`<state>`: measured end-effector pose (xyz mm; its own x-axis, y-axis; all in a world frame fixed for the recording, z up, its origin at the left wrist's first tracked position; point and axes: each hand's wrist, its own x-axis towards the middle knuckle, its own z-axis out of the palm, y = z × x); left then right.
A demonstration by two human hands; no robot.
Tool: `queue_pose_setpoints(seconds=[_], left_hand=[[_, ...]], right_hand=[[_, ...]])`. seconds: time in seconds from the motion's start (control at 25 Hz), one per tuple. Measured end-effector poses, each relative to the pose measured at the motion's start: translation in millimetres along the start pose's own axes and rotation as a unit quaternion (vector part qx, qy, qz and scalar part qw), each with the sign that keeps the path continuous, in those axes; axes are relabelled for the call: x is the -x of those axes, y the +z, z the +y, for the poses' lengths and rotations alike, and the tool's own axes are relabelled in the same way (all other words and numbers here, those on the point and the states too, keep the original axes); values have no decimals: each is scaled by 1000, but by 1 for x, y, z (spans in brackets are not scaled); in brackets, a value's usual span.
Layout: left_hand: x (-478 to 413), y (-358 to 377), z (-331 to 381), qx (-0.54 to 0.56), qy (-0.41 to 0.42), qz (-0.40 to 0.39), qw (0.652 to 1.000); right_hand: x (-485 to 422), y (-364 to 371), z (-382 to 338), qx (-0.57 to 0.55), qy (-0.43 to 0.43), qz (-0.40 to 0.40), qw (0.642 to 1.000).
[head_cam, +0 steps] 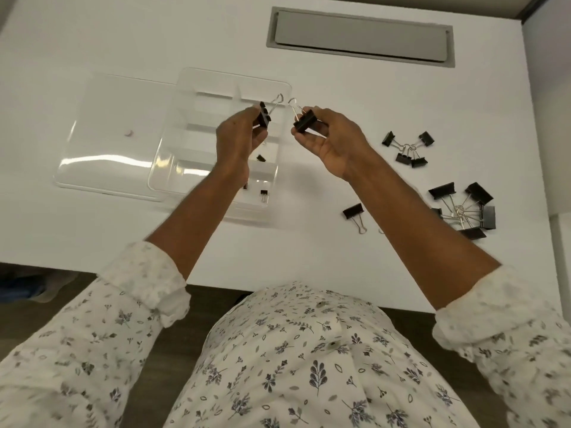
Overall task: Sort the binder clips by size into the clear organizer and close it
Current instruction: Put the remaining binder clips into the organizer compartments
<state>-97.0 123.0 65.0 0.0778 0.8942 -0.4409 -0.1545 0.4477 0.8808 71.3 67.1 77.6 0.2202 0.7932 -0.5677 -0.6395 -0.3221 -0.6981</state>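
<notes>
Left hand (pixel 238 134) has its grip pinched on the first clip (pixel 264 114), right hand (pixel 333 140) on the second clip (pixel 306 120), both above the organizer (pixel 216 84). They look near-identical in size, so a wrong-slot drop seems easy. Loose clips (pixel 408 149) wait right of the organizer.

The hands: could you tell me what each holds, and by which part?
The left hand holds one binder clip by its black body; the right hand holds another clip likewise.
</notes>
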Motion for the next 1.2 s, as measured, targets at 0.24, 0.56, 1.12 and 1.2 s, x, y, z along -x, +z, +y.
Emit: queue_pose_setpoints(seconds=[0.24,0.56,1.12,1.2], left_hand=[[-63,-9,19,-128,56,41,989],[-84,0,7,-253,104,25,961],[24,46,-78,-326,274,-130,895],[41,52,-92,-339,269,-167,886]], right_hand=[[-45,51,-10,24,-3,-32,999],[-59,36,-18,141,-43,-43,988],[41,-102,9,234,-123,28,964],[55,-127,16,251,-127,47,959]])
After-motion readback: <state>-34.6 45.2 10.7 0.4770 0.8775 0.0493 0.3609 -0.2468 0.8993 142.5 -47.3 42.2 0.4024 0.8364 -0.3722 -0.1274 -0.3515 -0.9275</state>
